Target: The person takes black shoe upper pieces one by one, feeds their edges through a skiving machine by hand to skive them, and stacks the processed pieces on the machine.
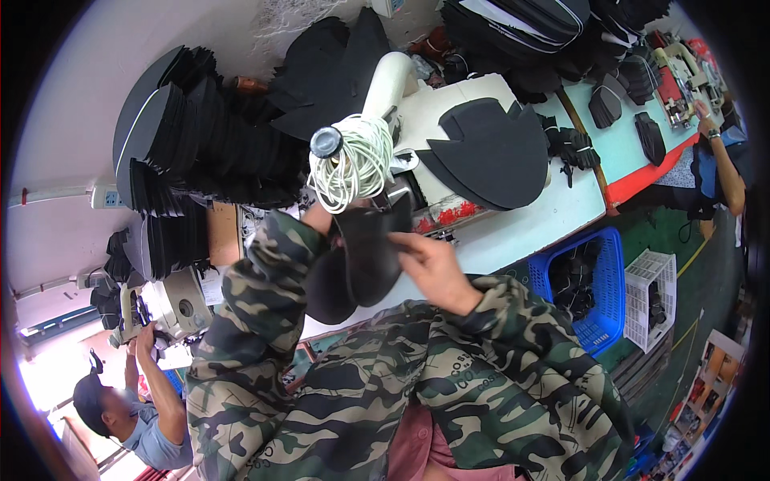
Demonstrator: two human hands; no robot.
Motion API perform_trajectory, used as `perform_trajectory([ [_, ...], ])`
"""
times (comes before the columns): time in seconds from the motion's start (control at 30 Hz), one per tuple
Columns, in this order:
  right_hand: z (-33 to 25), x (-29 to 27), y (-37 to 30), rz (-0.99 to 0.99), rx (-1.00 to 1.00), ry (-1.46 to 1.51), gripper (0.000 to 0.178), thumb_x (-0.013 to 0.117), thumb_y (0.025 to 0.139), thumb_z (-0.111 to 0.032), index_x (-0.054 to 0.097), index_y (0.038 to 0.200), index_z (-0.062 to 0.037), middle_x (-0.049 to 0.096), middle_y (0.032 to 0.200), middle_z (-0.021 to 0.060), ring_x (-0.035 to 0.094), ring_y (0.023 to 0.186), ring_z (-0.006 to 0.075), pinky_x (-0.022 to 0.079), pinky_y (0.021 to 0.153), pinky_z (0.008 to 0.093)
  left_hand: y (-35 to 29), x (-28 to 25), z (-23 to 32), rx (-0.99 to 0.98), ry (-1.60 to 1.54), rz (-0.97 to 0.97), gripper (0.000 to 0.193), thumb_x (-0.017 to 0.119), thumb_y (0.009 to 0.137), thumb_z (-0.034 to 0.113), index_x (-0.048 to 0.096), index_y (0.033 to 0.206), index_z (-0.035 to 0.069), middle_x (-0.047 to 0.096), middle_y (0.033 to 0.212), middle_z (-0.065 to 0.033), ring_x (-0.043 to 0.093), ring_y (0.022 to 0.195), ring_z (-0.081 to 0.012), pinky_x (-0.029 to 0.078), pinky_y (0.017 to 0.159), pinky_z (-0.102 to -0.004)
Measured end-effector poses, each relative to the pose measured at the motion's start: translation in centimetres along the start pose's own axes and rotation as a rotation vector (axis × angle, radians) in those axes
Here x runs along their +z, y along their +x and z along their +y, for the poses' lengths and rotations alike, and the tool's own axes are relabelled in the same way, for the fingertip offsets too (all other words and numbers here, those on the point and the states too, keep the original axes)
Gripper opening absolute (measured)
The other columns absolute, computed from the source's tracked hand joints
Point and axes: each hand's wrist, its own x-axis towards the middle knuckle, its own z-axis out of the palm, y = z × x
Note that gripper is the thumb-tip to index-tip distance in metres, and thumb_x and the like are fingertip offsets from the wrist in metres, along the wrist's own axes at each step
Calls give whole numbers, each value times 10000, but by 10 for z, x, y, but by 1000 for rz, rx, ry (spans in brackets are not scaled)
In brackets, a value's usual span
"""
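A curved black foam-like piece (370,260) hangs folded beneath the head of a white sewing machine (387,86). My right hand (437,274) pinches its right edge between thumb and fingers. On the other side, my left hand (318,218) is mostly covered by the piece and the machine head; its fingers are hidden. A coil of white cord (353,160) hangs over the machine's front end, next to a dark round knob (326,143). Flat black cut pieces with notched edges (485,152) lie stacked on the machine bed's right side.
Tied stacks of black pieces (180,132) crowd the left. More bundles (521,28) sit at the back. A blue basket (613,293) and a white crate (651,297) stand on the right floor. Co-workers sit at machines at left (128,425) and far right (726,172).
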Motion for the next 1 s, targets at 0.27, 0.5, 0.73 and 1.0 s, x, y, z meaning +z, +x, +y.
perform_trajectory([
  [0.27,-50,-76,-3,-27,-209,-280,258,617,856,-19,666,1108,8,711,1019,127,667,915,158,506,835,279,-22,62,20,174,164,180,384,406,1031,277,478,1282,-5,650,900,-112,683,702,-196,492,530,-264],
  [0.5,-54,-77,-2,342,-363,-523,240,612,848,-9,667,1081,-1,691,939,192,690,844,302,523,755,334,-19,58,23,-98,12,49,357,386,1037,271,512,1195,-23,668,818,-117,648,512,-157,418,387,-215],
  [0.73,-73,-61,15,324,-472,-625,358,602,815,8,609,1173,-10,649,964,233,640,825,392,510,739,400,2,69,45,-91,264,396,304,414,1009,188,580,931,-55,589,568,-97,536,367,-168,410,369,-289],
  [1.0,-150,-100,-11,678,-664,-783,404,490,787,139,672,1111,-17,660,1025,175,669,842,285,515,744,322,-75,3,-23,146,1359,581,304,652,854,194,602,1137,93,673,853,-136,664,646,-288,539,556,-379],
])
